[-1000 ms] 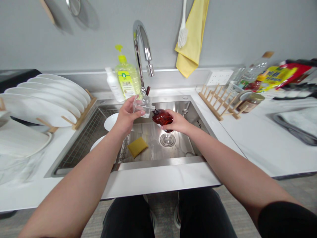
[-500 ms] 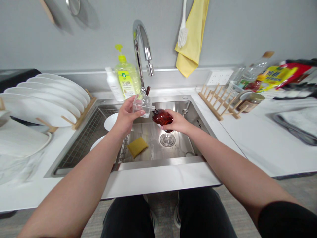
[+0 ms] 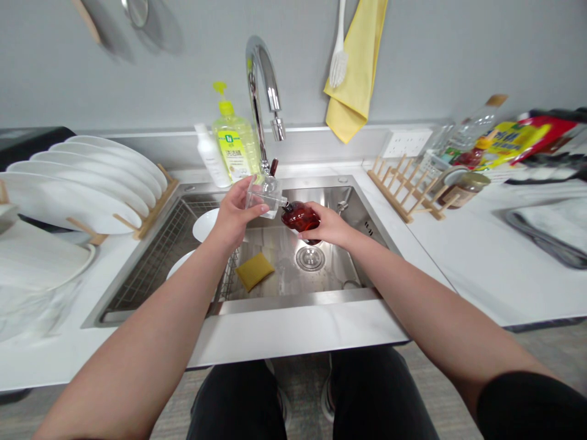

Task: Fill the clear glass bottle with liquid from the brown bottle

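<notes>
Two glass bottles, two grips: my left grip (image 3: pixel 233 214) clasps the clear bottle (image 3: pixel 263 198), my right grip (image 3: pixel 328 225) the amber bottle (image 3: pixel 300 217), both unmoved.

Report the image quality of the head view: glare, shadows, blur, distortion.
In the head view, glare whitens the sink floor; wide-angle distortion bows the counter edge and stretches the forearms; the tray at far right looks soft and smeared; soft shadows fall on the wall beside the hanging utensils.
</notes>
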The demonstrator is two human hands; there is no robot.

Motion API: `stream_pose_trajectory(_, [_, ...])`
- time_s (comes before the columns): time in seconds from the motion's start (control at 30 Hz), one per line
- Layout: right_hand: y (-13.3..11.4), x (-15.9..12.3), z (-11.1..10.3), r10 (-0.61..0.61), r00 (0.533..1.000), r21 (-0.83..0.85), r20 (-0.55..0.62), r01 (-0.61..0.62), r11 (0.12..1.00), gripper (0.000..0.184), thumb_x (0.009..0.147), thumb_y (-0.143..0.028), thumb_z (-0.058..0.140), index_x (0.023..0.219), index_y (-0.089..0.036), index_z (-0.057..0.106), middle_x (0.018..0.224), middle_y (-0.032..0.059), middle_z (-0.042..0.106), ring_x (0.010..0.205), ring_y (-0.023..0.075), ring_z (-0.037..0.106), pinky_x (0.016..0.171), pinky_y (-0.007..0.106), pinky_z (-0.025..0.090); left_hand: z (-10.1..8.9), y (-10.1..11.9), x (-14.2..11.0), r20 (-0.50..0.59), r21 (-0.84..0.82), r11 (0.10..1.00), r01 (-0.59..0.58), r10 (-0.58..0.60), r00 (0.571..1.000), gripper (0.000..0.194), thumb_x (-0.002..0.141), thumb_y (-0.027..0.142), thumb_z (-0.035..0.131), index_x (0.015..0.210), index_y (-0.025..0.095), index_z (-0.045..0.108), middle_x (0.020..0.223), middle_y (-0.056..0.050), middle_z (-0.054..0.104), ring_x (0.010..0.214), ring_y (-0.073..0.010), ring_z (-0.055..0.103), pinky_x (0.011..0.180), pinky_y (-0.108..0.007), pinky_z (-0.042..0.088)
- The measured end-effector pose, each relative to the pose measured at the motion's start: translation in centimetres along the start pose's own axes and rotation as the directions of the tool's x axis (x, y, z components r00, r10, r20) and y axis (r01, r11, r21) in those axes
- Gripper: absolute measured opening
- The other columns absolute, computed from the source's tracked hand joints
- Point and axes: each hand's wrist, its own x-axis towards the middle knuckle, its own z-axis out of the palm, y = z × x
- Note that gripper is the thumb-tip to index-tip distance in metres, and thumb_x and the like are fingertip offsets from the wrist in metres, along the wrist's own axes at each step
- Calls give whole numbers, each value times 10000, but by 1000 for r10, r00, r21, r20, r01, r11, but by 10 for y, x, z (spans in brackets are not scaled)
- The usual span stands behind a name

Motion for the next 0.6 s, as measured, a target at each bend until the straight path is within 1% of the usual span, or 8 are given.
stream_pose_trajectory(0.17, [-2, 0, 0, 14, 1000, 3, 7, -14, 1000, 759, 697, -352, 1043, 1379, -286, 715, 1306, 66, 861, 1270, 378, 821, 1222, 619, 620, 1, 1, -1, 15, 10, 1000, -7, 7, 1000, 859, 660, 303, 1140, 1436, 361, 778, 1300, -34, 774, 959, -178, 780, 895, -357, 704])
stream_pose_trajectory(0.37, [-2, 0, 0, 10, 1000, 6, 10, -10, 1000, 761, 687, -361, 1049, 1365, -279, 714, 1287, 69, 860, 1241, 374, 827, 1208, 613, 625, 2, 3, 0, 2, -2, 1000, -1, 1, 1000, 873, 628, 316, 1158, 1417, 355, 787, 1279, -22, 770, 973, -162, 762, 924, -334, 687])
stream_pose_trajectory(0.5, [-1, 0, 1, -3, 1000, -3, 2, 3, 1000, 758, 687, -368, 1043, 1361, -261, 714, 1291, 83, 857, 1238, 378, 826, 1209, 610, 625, 1, 2, 0, 20, 11, 1000, -4, 3, 1000, 874, 656, 319, 1148, 1443, 352, 768, 1312, -34, 758, 995, -183, 767, 939, -366, 678])
stream_pose_trajectory(0.6, [-2, -1, 1, 4, 1000, -6, 3, -4, 1000, 740, 694, -353, 1040, 1356, -275, 720, 1290, 73, 860, 1245, 379, 825, 1214, 607, 628, 1, 2, 0, 15, 11, 1000, -1, 1, 1000, 867, 657, 310, 1147, 1437, 358, 771, 1316, -34, 755, 989, -180, 763, 930, -364, 678])
